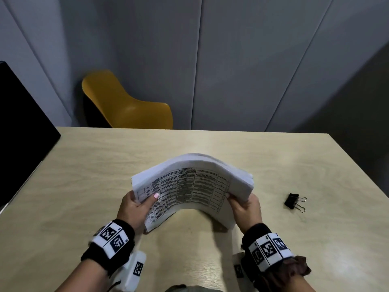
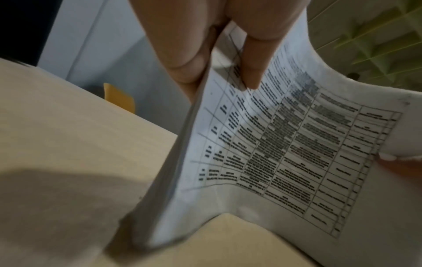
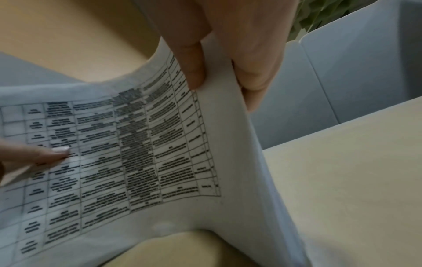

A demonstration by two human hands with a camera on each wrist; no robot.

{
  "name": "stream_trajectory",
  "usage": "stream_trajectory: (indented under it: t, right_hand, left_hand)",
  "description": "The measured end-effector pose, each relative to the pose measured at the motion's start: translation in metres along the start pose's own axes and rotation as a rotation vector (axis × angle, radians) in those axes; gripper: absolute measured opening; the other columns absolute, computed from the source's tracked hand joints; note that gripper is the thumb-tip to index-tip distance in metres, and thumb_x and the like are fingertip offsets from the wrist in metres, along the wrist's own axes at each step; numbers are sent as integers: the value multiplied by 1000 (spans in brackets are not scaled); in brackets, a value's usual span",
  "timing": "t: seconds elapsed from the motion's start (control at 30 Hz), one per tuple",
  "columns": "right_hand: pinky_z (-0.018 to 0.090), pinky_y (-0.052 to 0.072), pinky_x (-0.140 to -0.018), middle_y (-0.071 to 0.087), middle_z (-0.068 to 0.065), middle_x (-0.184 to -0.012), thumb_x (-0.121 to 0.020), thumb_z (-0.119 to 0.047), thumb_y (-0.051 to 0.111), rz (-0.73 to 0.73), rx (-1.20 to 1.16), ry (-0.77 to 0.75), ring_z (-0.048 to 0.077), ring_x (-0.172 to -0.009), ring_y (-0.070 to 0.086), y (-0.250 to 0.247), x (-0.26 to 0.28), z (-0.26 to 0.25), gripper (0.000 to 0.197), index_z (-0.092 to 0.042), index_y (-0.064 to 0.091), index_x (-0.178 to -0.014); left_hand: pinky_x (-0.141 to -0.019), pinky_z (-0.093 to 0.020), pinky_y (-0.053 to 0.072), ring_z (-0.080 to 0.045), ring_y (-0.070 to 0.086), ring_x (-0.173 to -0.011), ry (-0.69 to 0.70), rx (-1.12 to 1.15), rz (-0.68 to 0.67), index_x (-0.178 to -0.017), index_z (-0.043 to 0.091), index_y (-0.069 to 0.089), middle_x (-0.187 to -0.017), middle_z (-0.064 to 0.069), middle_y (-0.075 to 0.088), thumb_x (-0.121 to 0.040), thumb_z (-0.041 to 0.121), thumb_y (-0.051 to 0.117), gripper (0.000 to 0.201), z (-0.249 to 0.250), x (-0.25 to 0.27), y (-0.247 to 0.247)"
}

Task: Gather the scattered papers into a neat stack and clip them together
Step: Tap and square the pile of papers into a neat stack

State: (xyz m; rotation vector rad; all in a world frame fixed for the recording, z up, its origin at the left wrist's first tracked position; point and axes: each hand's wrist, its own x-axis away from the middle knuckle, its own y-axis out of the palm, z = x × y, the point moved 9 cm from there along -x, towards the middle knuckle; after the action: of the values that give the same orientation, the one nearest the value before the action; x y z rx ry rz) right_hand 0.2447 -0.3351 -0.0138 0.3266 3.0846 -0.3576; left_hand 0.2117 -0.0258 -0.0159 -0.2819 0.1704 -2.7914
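Two wrists in marker bands lead to the left hand [image 1: 134, 207] and right hand [image 1: 245, 207], each pinching one side edge of a single paper stack [image 1: 189, 186], thumbs on the printed table. The stack arches above the tabletop [image 1: 84, 165], lower corners touching. Bowed like this, the sheets could fan or slip from a loosened pinch. One black binder clip [image 1: 293, 202] lies well to the right.
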Motion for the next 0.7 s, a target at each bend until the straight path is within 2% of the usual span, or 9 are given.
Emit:
stream_trajectory:
  t: [0.07,0.17,0.27,0.37,0.43,0.5,0.57,0.67,0.7]
  right_hand:
    - [54,53,-80,72,12,-82,-68,-20,69,11,11,26,25,-81,65,-1,-1,4,10,-22,67,-78]
    - [50,53,-84,70,13,-93,-72,-13,73,13,21,39,25,-89,65,-3,0,4,25,-9,67,-97]
    - [38,45,-94,57,6,-116,-75,-11,74,127,94,39,26,-113,53,-18,1,7,63,-13,44,-131]
    - [47,36,-107,34,10,-145,-66,-24,82,167,-35,201,25,-132,38,-22,7,21,104,-32,14,-145]
    - [47,50,-93,51,11,-135,-45,-35,90,35,-404,361,28,-116,57,-3,13,25,116,-33,25,-141]
    - [42,58,-72,71,8,-106,-29,-39,93,-191,-700,462,24,-88,70,25,18,16,111,-20,46,-128]
    - [39,58,-64,74,10,-89,-39,-26,92,-298,-899,432,25,-77,72,35,16,-1,85,-6,55,-113]
    - [28,57,-56,67,3,-59,-69,2,70,-231,-910,286,14,-54,64,27,3,-25,12,-7,65,-76]
    - [19,50,-47,56,-4,-46,-75,8,63,-185,-847,233,8,-42,53,19,-2,-27,27,-11,62,-55]
  left_hand:
    - [-66,-28,58,-14,71,-75,19,17,-6,-92,13,67,-76,3,74,-83,10,65,9,1,2,0]
    - [-85,-44,54,-30,66,-87,20,-12,5,-90,11,65,-82,-12,71,-83,14,67,7,-2,-1,-3]
    - [-91,-53,50,-35,65,-93,28,39,-6,-87,15,67,-89,-16,71,-80,15,71,7,-3,-4,-5]
    - [-92,-56,48,-33,68,-91,-11,218,20,-86,13,68,-88,-12,74,-79,5,70,11,-6,-1,-5]
    - [-84,-50,54,-28,71,-83,-56,407,-36,-86,12,70,-87,-9,76,-65,16,83,24,-9,2,5]
    - [-73,-42,59,-26,71,-87,-94,553,-122,-99,10,68,-98,-14,74,-36,35,94,73,-8,8,17]
    - [-72,-35,59,-28,70,-94,-111,579,-169,-113,0,61,-106,-20,70,-35,36,93,92,-5,14,27]
    - [-66,-32,59,-26,72,-87,-111,634,-220,-92,6,73,-92,-16,74,-26,35,95,76,-2,15,30]
    - [-69,-36,59,-27,71,-89,-102,659,-232,-91,9,74,-94,-16,74,-26,33,96,73,1,13,27]
